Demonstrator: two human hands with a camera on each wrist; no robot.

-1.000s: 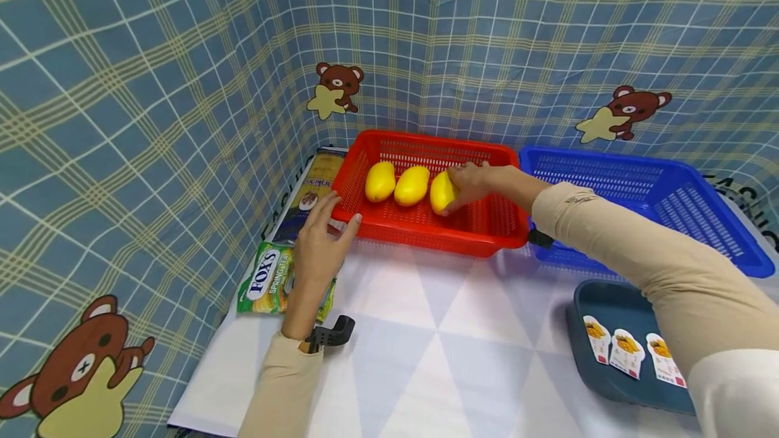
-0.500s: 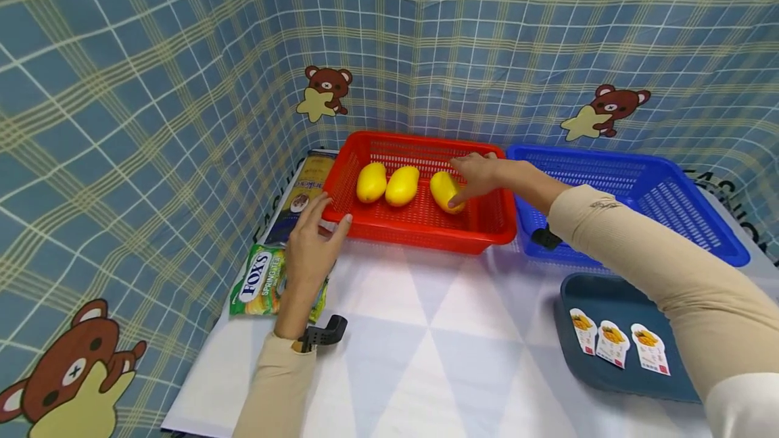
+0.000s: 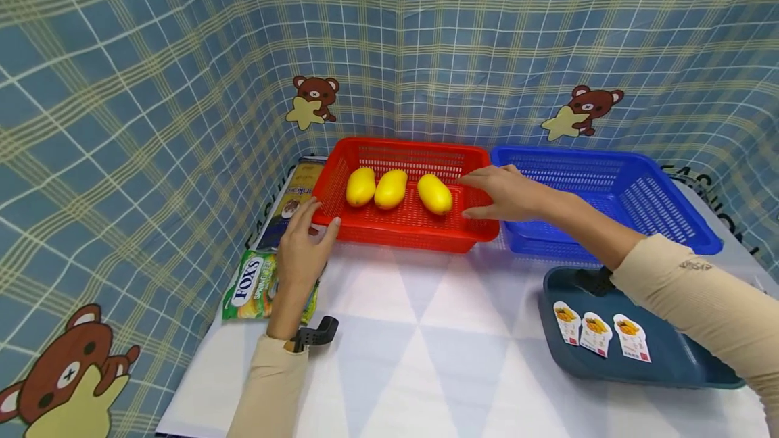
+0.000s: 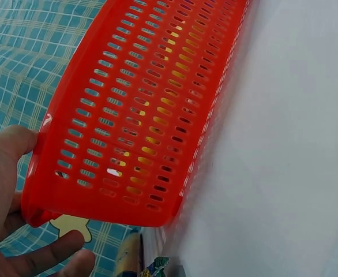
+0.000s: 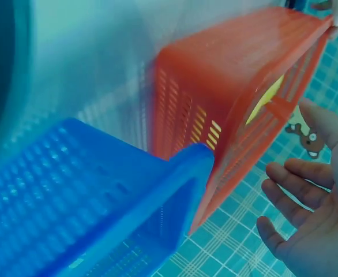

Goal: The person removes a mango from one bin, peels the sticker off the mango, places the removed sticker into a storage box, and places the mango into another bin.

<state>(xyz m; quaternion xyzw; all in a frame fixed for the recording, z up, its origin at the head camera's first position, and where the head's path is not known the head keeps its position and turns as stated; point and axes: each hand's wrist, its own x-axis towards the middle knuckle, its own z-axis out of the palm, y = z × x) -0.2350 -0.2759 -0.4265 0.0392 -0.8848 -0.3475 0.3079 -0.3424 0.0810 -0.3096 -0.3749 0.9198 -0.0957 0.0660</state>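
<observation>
My left hand (image 3: 299, 254) rests at the front left corner of the red plastic basket (image 3: 402, 238), thumb and fingers spread around the rim. In the left wrist view the thumb (image 4: 20, 138) touches the basket's rim, with relaxed fingers past the corner. Inside the basket lie three yellow mangoes: a left one (image 3: 361, 187), a middle one (image 3: 391, 189) close beside it, and a right one (image 3: 435, 195) set apart. Over the basket's right end, my right hand (image 3: 514, 195) has its fingers spread and holds nothing; its fingertips point toward the right mango.
A blue basket (image 3: 681, 211) stands against the red one's right side. In front of it, a dark teal tray (image 3: 657, 374) carries three paper labels (image 3: 596, 334) with food pictures. At left lie a green Fox's candy bag (image 3: 251, 286) and a brown-and-blue packet (image 3: 298, 184). Plaid cloth surrounds the table.
The right hand has let go of the right mango, which now lies tilted and farther from the other two. That hand has drawn back rightward; the left hand stays at the basket corner.
</observation>
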